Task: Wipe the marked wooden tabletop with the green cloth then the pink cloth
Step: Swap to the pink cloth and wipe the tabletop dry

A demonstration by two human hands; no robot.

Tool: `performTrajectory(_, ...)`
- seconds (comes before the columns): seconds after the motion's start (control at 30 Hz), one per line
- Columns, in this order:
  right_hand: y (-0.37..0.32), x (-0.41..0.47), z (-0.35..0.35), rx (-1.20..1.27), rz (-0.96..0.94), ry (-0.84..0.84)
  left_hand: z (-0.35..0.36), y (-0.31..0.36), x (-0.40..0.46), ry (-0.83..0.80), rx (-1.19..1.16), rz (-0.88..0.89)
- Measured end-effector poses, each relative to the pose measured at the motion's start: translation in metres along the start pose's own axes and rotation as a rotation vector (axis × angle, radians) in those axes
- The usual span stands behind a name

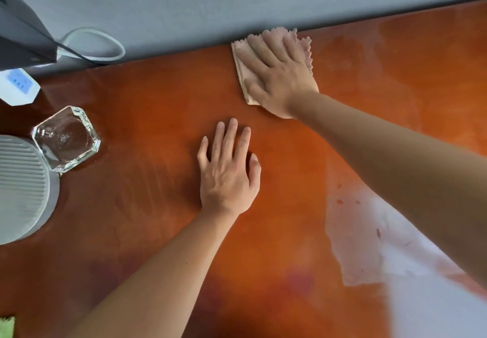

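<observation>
- My right hand (279,74), fingers spread flat, presses the pink cloth (303,45) at the worktop's (158,100) far edge.
- My left hand (228,169) rests spread on bare wood.
- Risk: a leftward sweep could knock the glass dish (67,138); pushing farther may drop the cloth behind.

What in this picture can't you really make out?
- Green cloth: only a corner shows, cut off by the bottom-left edge of the head view.
- Pink cloth: its middle is hidden under the right hand.
- White round thing: cut off by the left edge.
- Tabletop: the near right part is washed out by pale blur.
</observation>
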State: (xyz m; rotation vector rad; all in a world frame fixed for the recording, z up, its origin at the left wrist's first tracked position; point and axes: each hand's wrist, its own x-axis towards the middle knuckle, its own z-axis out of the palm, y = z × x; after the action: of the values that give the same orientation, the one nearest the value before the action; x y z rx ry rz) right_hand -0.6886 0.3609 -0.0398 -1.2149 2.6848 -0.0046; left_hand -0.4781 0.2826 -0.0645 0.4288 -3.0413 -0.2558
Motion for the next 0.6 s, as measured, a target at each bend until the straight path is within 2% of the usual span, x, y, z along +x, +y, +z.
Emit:
performTrajectory(0.23,0.061,-0.036,0.001,0.027,0.194,0.016,0.002,-0.001,0.000,0.018,0.008,0.002)
performTrajectory(0.6,0.027,-0.107,0.022,0.081,0.265,0.009,-0.003,0.004,0.002,-0.025,0.023,-0.013)
